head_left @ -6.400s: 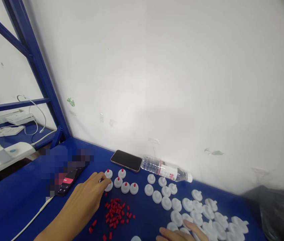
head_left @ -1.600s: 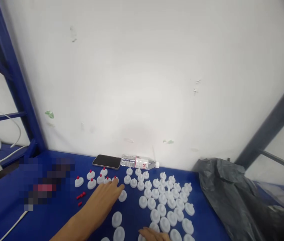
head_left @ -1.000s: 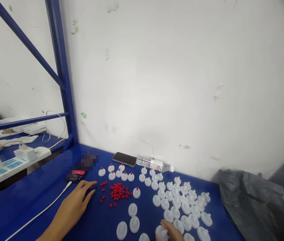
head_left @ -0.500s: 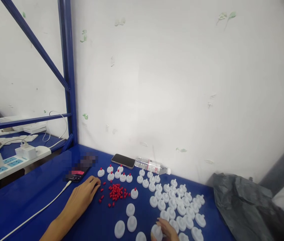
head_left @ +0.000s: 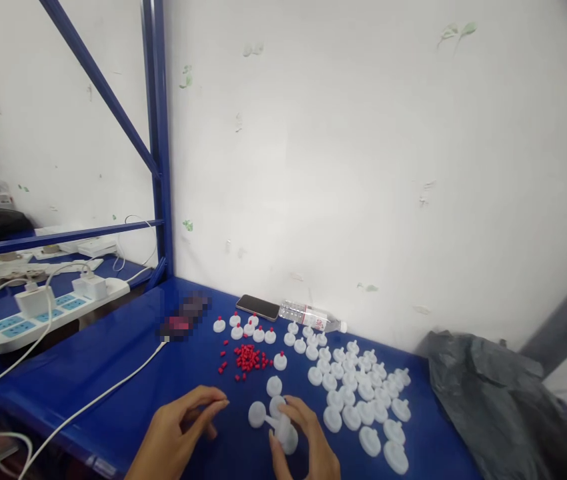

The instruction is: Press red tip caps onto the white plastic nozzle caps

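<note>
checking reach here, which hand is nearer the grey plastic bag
Right. The right hand, holding a white piece, is left of the grey plastic bag, with other white pieces between; the left hand is farther off, left of the right hand.

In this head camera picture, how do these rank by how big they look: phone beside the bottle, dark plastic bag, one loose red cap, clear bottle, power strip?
Largest to smallest:
dark plastic bag, partly outside the picture
power strip
clear bottle
phone
loose red cap
</note>
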A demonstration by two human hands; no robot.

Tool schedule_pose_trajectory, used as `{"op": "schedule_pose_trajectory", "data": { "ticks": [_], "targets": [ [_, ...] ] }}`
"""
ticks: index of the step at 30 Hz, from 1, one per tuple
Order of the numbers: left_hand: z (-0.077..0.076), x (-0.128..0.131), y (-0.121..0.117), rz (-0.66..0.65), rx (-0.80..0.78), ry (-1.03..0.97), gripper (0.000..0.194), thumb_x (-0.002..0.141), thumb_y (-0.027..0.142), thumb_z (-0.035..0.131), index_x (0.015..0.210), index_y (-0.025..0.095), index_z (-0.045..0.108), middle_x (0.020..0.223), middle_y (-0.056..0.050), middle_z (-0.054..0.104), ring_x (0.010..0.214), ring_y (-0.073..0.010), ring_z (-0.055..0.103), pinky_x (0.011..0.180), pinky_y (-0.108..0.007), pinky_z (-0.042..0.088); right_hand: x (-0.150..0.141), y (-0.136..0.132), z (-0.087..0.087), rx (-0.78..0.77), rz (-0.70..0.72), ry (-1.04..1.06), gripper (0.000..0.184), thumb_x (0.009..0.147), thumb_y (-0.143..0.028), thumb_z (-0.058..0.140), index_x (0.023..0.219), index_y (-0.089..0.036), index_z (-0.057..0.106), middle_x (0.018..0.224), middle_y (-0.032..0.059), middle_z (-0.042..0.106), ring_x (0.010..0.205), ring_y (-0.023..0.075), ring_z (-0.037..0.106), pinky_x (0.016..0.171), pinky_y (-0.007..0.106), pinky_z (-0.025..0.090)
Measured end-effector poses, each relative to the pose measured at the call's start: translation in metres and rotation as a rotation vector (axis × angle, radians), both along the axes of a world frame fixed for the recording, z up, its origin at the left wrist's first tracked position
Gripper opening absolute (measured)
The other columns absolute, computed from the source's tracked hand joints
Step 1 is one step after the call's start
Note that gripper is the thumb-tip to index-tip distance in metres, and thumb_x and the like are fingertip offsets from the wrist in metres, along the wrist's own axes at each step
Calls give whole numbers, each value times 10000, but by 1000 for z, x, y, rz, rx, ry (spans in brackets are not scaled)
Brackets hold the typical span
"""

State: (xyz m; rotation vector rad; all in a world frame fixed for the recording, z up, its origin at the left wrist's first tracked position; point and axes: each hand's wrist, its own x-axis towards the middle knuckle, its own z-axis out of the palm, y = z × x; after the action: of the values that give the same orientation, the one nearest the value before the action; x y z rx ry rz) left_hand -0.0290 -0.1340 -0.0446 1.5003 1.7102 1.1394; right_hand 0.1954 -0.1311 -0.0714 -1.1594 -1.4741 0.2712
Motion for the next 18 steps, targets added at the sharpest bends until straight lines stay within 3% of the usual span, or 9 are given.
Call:
{"op": "schedule_pose_trajectory", "data": {
  "ticks": [3,5,8,11,14,18],
  "targets": [
    [5,13,-9,-135,17,-103,362,803,652,612,878,318,730,859,13,751,723,-222,709,739,-307,578,4,-6,7,59,41,6,326,808,-327,645,1128,-357,702,1037,14,776,970,264,749,879,335,614],
    [1,14,-15,-168,-2,-129,352,785,651,630,850,317,722,831,2,738,778,-243,707,684,-310,578,11,-9,11,70,49,-10,337,821,-318,654,1152,-368,691,1066,-2,769,994,243,743,908,318,601],
    [-15,10,-27,-98,-94,-197,468,659,767,629,792,325,707,769,-25,718,795,-298,700,448,-310,508,18,-15,16,56,113,-103,367,804,-295,683,1158,-393,682,1096,-38,764,1019,228,737,929,306,593],
    [-25,8,-40,-34,-124,-271,492,597,791,642,753,330,711,762,-30,731,804,-312,703,440,-324,506,13,-27,25,12,250,-287,453,774,-244,716,1204,-380,663,1140,-49,759,1067,231,723,973,309,574],
    [-17,15,-51,-30,-42,-333,477,644,755,659,813,317,743,866,-35,770,760,-280,696,483,-324,526,-1,-43,37,-17,329,-377,502,767,-208,734,1236,-367,649,1178,-51,749,1110,229,705,996,317,561],
    [9,24,-62,-108,-3,-371,499,664,711,703,852,252,759,867,-55,783,561,-194,631,514,-309,547,-17,-61,54,-68,295,-300,524,753,-170,764,1227,-366,658,1155,-44,752,1106,232,701,962,328,578]
  ]
}}
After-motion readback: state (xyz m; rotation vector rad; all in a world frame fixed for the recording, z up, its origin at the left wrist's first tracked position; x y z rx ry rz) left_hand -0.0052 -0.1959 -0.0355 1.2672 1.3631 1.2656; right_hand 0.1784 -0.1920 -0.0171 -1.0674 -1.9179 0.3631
